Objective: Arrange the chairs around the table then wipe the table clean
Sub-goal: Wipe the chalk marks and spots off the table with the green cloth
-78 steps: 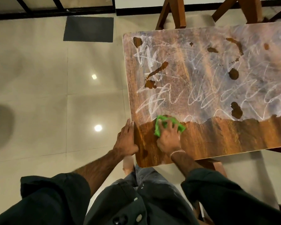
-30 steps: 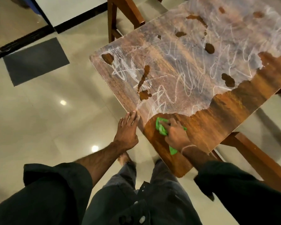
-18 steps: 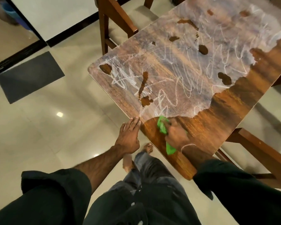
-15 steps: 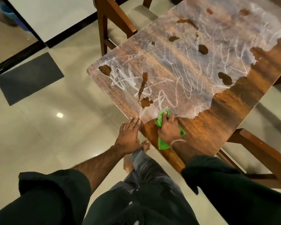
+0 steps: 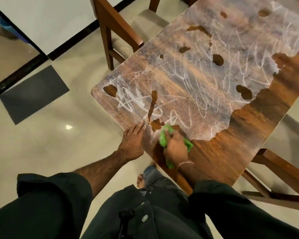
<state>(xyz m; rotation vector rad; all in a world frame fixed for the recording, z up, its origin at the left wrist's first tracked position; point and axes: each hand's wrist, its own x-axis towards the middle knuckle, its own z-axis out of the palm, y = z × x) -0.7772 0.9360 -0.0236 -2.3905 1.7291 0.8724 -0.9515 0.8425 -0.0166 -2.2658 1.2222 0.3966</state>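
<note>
Grip first: our right hand [image 5: 175, 149] is bunched down on the green cloth [image 5: 163, 140], fingers curled over the wad and pressing it onto the wood. It's motion-blurred, so we can't make out each finger. Our left hand [image 5: 132, 142] holds nothing. It lies flat with straight fingers on the table's near edge, just beside the cloth.

Biggest thing is the table [image 5: 231, 152], a wooden slab. The strip nearest us shows dark clean grain, and the rest is hazy with white scribbles [image 5: 185, 80] and brown blotches [image 5: 243, 92]. It looks heavy and stiff, so we reckon it won't budge under scrubbing, and the flat left palm is enough bracing.

One chair [image 5: 114, 26] sits at the far side against the table, and another chair [image 5: 280, 171] is tucked in on our right. A grey mat [image 5: 33, 94] lies on the tiles, well apart from it all.

The cloth sits right at the line between clean and dirty, touching the nearest blotch. It's soft, light and floppy, so pinching a corner would only drag it. Better to keep it wadded under the palm with the fingers across the top, and refold it if it gets grubby. Most of the top isn't wiped yet.
</note>
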